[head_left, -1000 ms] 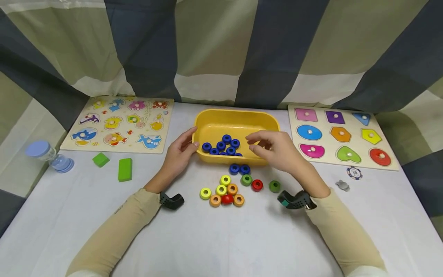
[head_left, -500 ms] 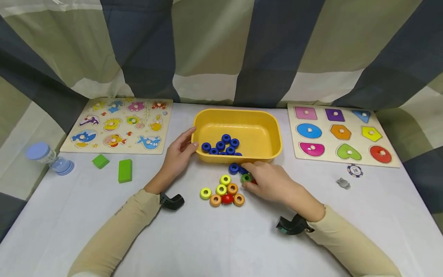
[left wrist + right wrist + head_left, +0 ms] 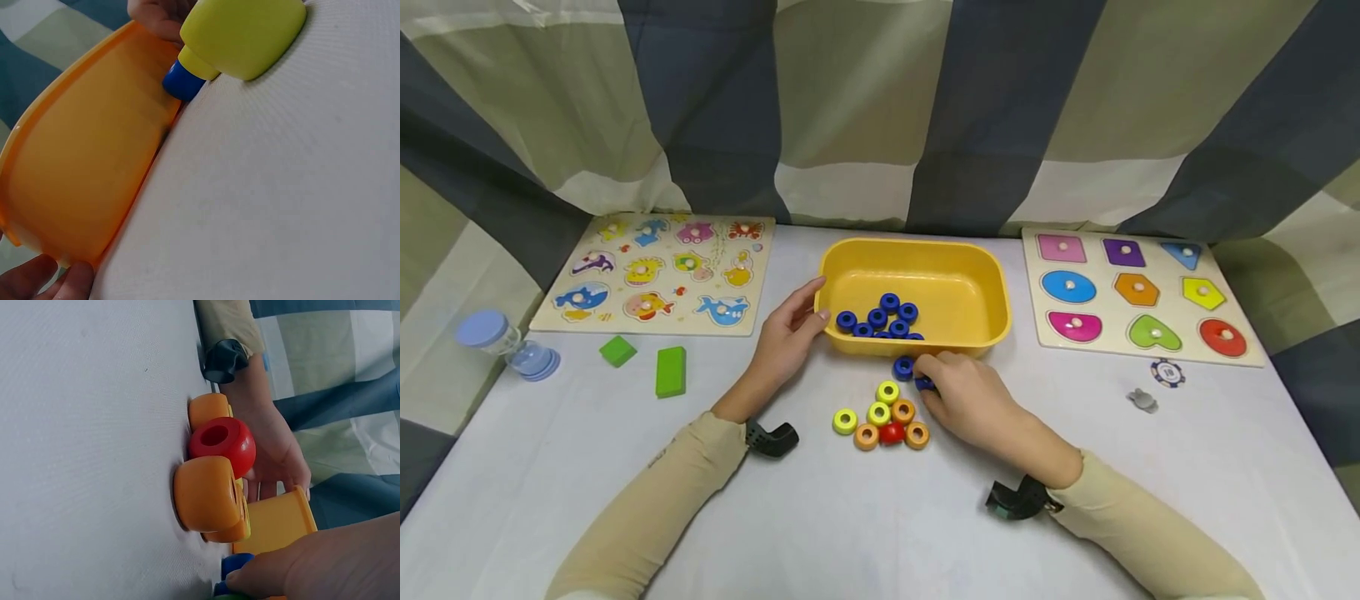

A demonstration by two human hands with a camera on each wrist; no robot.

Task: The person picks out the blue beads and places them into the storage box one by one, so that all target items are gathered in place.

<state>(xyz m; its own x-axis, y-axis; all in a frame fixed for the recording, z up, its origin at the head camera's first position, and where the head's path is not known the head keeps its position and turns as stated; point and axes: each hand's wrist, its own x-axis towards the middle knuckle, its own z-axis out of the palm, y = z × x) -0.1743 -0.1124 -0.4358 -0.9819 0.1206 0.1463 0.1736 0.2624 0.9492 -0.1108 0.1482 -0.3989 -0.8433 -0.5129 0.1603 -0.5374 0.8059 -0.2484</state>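
Note:
A yellow plastic tub (image 3: pixel 985 287) stands on the table with several blue ring beads (image 3: pixel 877 317) inside, toward its left front. My left hand (image 3: pixel 786 333) holds the tub's left end between thumb and fingers. In front of the tub, my right hand (image 3: pixel 973 400) pinches a blue bead (image 3: pixel 925 383) at thumb and fingertips, low over the table. Another blue bead (image 3: pixel 903 367) sits just left of those fingertips. Nearer me is a cluster of yellow beads (image 3: pixel 887 392), orange beads (image 3: pixel 917 435) and a red bead (image 3: pixel 892 433). Green and red beads are hidden under my right hand.
At left lie an animal peg puzzle (image 3: pixel 760 292), two green blocks (image 3: pixel 671 372) and a blue-capped hourglass-like container (image 3: pixel 512 342). At right lie a shape peg puzzle (image 3: pixel 1108 312), a round chip (image 3: pixel 1168 372) and a small grey piece (image 3: pixel 1143 400). A checked curtain (image 3: pixel 850 108) hangs behind.
My right hand has come out of the tub, down to the beads in front of it. One blue bead there has shifted slightly toward me. My left hand stays on the tub.

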